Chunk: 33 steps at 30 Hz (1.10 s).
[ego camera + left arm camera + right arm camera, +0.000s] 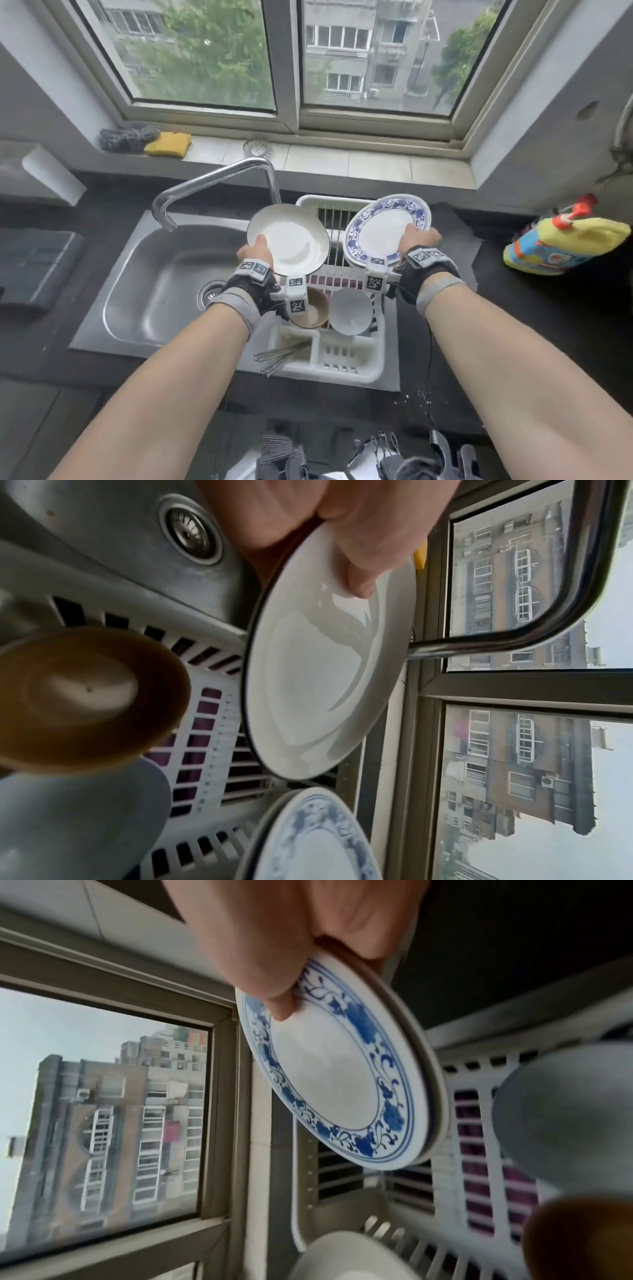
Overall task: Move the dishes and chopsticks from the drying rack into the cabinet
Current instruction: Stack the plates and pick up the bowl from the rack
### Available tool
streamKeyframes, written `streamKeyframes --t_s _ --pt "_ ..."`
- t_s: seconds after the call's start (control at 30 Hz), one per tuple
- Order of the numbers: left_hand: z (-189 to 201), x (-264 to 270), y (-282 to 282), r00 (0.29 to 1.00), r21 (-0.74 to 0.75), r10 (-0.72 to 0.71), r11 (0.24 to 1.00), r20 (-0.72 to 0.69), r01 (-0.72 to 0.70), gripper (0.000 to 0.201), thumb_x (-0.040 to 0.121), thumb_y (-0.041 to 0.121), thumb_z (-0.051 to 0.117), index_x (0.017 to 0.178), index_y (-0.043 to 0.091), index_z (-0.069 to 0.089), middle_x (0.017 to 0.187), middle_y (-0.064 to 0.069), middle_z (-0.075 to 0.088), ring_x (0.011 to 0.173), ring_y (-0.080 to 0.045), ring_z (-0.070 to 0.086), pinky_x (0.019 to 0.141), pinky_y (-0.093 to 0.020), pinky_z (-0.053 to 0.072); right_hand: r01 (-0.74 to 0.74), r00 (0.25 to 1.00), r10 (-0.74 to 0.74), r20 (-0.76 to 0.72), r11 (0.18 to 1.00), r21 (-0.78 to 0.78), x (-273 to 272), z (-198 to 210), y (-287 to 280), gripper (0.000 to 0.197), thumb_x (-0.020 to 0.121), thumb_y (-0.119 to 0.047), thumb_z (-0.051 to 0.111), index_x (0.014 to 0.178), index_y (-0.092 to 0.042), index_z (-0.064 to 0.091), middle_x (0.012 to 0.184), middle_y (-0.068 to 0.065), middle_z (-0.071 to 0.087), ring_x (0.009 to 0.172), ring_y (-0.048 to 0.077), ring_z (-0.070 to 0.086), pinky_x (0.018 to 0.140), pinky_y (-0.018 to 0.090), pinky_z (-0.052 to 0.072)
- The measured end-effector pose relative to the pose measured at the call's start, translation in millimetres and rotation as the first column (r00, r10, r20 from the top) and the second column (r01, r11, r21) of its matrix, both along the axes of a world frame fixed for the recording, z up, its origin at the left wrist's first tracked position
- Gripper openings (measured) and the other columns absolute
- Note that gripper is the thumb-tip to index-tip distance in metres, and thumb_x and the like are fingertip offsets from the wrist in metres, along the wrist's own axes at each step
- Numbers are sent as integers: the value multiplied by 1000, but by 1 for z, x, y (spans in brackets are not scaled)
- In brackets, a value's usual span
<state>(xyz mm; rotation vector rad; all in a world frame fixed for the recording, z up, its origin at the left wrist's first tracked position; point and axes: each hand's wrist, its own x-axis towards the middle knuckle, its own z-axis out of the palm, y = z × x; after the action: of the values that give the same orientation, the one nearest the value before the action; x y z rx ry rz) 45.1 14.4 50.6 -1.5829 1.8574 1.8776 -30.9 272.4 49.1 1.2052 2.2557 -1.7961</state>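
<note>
Now the white slatted plastic drying rack [342, 368] sits just right of the stainless steel sink basin [144, 281], and all else is placed from it. Above its far half, the plain white round plate with a thin dark rim [291, 240] is held clear of the slats, tilted on edge, glossy and unmarked. Beside it, over the rack's far right corner, the blue-and-white round plate with a floral vine border [383, 229] is raised too; the right wrist view shows a second rim stacked behind it. In the rack's near half lie a brown-glazed bowl [313, 308] and a pale grey-white bowl [349, 310], side by side. Metal chopsticks [277, 358] stick out of the rack's near left compartment. The left hand [255, 251] pinches the plain plate, thumb on its face. The right hand [416, 238] grips the patterned plate's edge likewise.
</note>
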Motion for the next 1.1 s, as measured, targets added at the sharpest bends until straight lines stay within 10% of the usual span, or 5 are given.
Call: streamKeyframes --t_s 0.23,0.47,0.6,0.87,1.1 --pt "-3 -32 26 986 149 -116 980 -123 134 35 103 39 47 115 6 53 103 -15 68 87 -36 69 75 -45 66 -97 991 89 104 993 69 22 -8 18 38 95 -20 59 124 5 62 118 20 67 110 37 64 86 35 48" --pt "-32 -53 43 972 158 -227 959 -55 233 79 92 64 51 139 1 52 116 -16 68 95 -40 71 90 -52 61 -189 980 193 43 979 -80 17 -7 -3 27 88 -24 66 103 -2 68 105 17 73 96 35 72 88 45 59" --pt "1 -38 56 970 147 -221 961 -100 234 50 107 45 45 132 3 52 82 -5 56 68 -24 57 55 -33 55 -225 974 228 11 968 -107 15 -7 -8 34 94 -24 65 117 1 66 111 16 71 102 33 68 88 38 56" --pt "-119 -76 17 944 75 -255 958 -210 276 82 61 54 68 135 72 39 155 0 48 126 -34 61 102 -58 54 -268 963 269 -32 932 -244 17 -4 -23 43 100 -29 56 127 4 63 126 24 66 94 21 59 82 27 54" --pt "4 -12 42 973 393 -132 898 -190 199 41 96 5 62 135 -6 55 121 -27 70 103 -46 70 85 -58 59 -239 968 247 -52 829 -506 4 -33 -30 43 63 -35 71 96 -8 79 109 18 75 104 42 70 95 63 52"
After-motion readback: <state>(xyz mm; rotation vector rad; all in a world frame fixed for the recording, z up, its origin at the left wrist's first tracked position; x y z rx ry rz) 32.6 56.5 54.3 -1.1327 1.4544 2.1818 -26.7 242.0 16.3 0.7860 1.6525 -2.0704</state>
